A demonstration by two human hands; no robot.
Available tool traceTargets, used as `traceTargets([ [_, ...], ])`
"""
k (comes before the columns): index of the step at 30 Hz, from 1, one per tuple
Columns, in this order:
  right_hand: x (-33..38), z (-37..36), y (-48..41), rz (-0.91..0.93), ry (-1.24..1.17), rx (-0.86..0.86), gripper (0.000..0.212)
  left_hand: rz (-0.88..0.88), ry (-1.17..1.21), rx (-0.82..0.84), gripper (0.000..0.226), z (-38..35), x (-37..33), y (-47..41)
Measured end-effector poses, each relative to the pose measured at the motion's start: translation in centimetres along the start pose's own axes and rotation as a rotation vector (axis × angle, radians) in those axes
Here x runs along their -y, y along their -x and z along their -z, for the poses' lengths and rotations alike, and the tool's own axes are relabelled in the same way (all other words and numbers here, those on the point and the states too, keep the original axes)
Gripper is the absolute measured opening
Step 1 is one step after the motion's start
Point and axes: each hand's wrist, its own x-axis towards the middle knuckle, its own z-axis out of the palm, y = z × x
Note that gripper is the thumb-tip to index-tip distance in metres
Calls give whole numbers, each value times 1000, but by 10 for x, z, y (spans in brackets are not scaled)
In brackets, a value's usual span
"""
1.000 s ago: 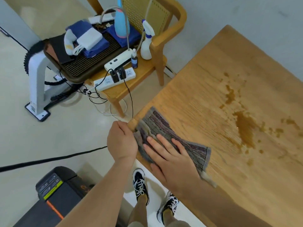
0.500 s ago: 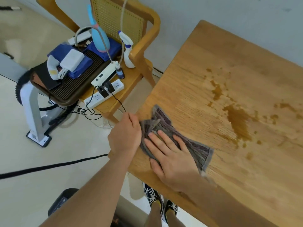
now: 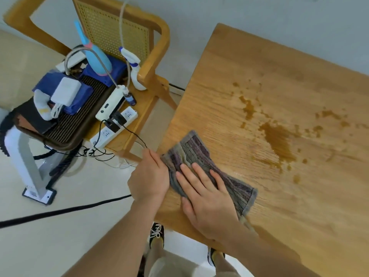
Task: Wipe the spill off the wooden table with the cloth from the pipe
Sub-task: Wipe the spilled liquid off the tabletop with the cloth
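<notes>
Your cloth [image 3: 196, 150], striped grey and purple, lies crumpled on the wooden table [image 3: 259, 216] by its left edge, near the corner closest to you. Your right hand [image 3: 207, 200] rests flat on it, 4 fingers straight and spread, palm pressing the fabric down. Your left hand [image 3: 148, 177] sits at the table's edge with its fingers curled, pinching the cloth's left end (the thumb is hidden). The brown spill [image 3: 278, 140] lies to the right of the cloth and apart from it: 1 large puddle with smaller splashes scattered around. Beside the table's left edge stands a wooden chair [image 3: 153, 62] carrying a white spray bottle [image 3: 135, 76], a white power strip [image 3: 103, 135] and a dark tray [image 3: 65, 144]. A black cable [image 3: 60, 211] crosses the floor on your left.
</notes>
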Motion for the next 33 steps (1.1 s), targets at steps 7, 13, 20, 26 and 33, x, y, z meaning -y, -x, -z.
traceTargets([
  [7, 24, 9, -86, -429, -74, -114, 56, -22, 73, 125, 28, 10, 4, 0],
  [13, 63, -18, 16, -328, -9, -79, 57, -49, 100, 134, 29, 9, 0, -3],
  [20, 31, 8, -100, -578, -136, -204, 55, -56, 77, 161, 36, 4, 4, -7],
  [26, 68, -22, 9, -404, -45, -159, 55, -40, 83, 155, 28, 6, 3, -6],
  [33, 36, -7, -28, -533, -108, -195, 52, -211, 235, 241, 28, 15, -23, -44],
])
